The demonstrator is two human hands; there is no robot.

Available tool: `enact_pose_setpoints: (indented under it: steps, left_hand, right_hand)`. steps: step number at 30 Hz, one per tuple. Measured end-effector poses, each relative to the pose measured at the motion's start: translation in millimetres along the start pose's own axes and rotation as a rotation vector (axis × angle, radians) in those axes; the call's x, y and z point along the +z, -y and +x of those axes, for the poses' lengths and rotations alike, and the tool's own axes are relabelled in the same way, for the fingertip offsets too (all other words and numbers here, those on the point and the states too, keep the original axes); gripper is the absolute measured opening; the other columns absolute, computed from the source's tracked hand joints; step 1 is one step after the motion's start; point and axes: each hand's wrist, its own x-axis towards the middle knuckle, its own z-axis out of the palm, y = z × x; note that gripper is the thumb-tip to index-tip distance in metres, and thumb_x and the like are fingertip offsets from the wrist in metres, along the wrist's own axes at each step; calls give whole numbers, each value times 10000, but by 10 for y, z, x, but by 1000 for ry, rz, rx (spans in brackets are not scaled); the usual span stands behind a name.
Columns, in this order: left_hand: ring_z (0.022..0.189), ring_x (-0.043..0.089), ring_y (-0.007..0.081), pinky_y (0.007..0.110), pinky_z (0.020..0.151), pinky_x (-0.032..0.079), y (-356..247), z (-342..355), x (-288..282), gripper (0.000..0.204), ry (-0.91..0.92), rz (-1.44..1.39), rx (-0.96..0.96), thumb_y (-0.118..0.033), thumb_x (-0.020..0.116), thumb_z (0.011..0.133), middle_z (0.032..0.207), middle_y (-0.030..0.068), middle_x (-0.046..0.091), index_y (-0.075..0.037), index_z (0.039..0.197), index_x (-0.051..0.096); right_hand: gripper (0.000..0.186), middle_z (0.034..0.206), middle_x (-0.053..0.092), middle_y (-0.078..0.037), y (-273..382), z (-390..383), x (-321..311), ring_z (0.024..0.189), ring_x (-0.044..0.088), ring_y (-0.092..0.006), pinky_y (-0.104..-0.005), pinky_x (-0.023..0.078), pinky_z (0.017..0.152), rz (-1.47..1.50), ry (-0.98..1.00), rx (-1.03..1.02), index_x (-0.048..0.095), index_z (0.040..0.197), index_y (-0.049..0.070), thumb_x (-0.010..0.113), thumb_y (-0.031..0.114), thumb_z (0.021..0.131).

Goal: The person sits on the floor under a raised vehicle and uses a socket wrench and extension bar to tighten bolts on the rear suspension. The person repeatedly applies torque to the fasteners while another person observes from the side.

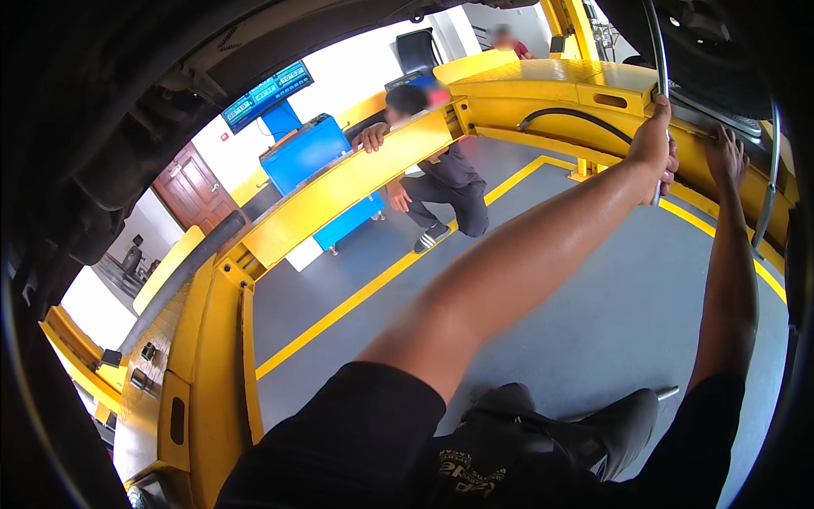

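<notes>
My left hand (652,151) is wrapped around a long, slim metal bar (660,51). The bar rises past the yellow lift runway toward the dark underside of a vehicle (102,136), and its lower end shows just below my fist. A little to the right, my right hand (727,158) reaches up with its fingers stretched against the side of the yellow runway (691,144). It appears to hold nothing. Near it hangs a second grey metal rod or tube (772,182). A wheel (708,51) sits on the runway above my hands.
A person (441,174) crouches beyond the yellow crossbeam (365,182), one hand on it. Behind stand a blue cabinet (309,153) and a wall screen (267,95). Two small dark metal pieces (144,365) lie on the left runway. A black hose (577,114) curves along the far beam.
</notes>
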Motion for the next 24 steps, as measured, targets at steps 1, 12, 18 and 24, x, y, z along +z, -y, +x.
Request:
enact_pose_setpoints:
  steps: [1,12,18,24]
  left_hand:
    - [438,255,94,286,488,271,63,84,16,695,42,-25,-18,-830,328,860,518,-51,291,-162,671,359]
    - [464,337,120,287,499,326,99,107,42,665,129,-68,61,-769,338,906,595,31,464,-144,706,441]
    - [503,474,207,353,547,431,179,189,-163,657,86,-60,97,-741,337,924,633,81,527,-129,717,452]
    - [541,535,263,393,599,487,168,236,-57,654,115,-93,121,-733,342,928,671,114,562,-118,733,447]
  right_hand:
    - [349,1325,567,-23,-157,-34,81,1251,507,-267,-457,406,1005,15,41,-5,592,1210,216,519,371,907]
    - [472,1396,528,-105,-389,-247,138,1328,461,-261,-403,361,1101,150,104,-193,584,1294,146,621,226,830]
    - [304,1084,697,-151,83,-703,-783,1000,679,-277,-353,494,910,798,86,-212,641,1183,66,566,211,926]
    - [358,1250,594,-110,-1146,-641,-1103,1116,614,-225,-349,506,934,672,-273,-177,554,1332,128,546,228,988]
